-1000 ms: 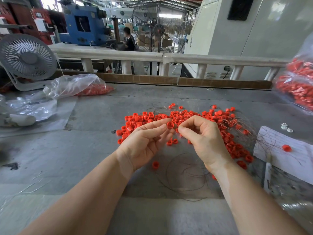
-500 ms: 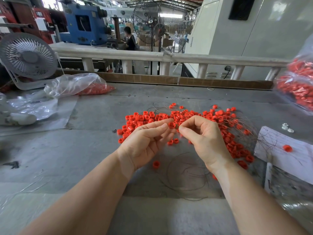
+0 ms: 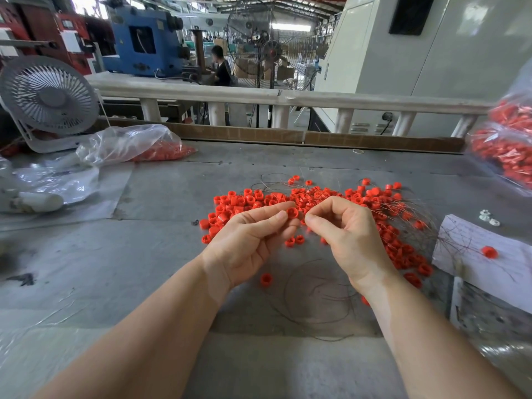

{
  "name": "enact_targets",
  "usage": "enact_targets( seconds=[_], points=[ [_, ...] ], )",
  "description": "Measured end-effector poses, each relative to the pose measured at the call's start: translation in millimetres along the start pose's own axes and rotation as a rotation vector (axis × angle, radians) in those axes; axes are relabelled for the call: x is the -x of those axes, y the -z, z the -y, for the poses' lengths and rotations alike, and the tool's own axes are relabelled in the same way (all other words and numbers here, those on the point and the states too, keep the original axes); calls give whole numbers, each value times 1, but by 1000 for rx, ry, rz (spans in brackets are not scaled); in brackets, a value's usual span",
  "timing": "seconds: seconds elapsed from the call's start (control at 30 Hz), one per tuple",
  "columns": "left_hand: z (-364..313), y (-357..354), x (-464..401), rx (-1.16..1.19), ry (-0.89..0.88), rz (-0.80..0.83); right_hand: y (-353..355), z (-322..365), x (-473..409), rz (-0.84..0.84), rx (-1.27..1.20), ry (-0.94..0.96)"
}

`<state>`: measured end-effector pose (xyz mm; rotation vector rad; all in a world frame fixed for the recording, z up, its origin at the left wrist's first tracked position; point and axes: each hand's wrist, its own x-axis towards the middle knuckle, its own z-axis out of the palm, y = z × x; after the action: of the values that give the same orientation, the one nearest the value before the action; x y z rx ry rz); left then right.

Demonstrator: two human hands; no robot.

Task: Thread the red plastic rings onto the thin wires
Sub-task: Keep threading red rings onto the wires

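Left hand [image 3: 247, 240]: palm up over the worktop [image 3: 144, 254], thumb and fingertips pinched on one red ring [image 3: 292, 212].
Right hand [image 3: 345, 234]: just right of the left, fingers curled, thumb and forefinger tips pressed together next to the ring; a wire between them is too thin to make out.
Gap between hands: narrow, fingertips nearly touching at the ring.
Ring pile [image 3: 288, 197]: loose red rings spread across the worktop beyond and to the right of both hands, some trailing near the right wrist.
Stray ring [image 3: 266, 279]: lies alone, near side, between the forearms.
Wires [image 3: 313, 295]: thin dark loops on the worktop under the right wrist; more strands fan out right of the pile.
Paper [image 3: 483, 254]: right edge, one red ring on it.
Bags: clear bag [image 3: 129, 145] with red parts far left; another bag [image 3: 506, 148] of red parts far right.
Fan [image 3: 49, 96]: grey, far left, facing the worktop.
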<state>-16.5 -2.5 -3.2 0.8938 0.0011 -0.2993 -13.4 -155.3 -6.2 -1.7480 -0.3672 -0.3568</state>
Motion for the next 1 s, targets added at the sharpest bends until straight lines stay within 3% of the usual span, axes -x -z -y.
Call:
enact_targets(
  seconds=[1.0],
  points=[
    [0, -4, 1, -33, -64, 20, 2, 0, -1, -19, -73, -70]
  ],
)
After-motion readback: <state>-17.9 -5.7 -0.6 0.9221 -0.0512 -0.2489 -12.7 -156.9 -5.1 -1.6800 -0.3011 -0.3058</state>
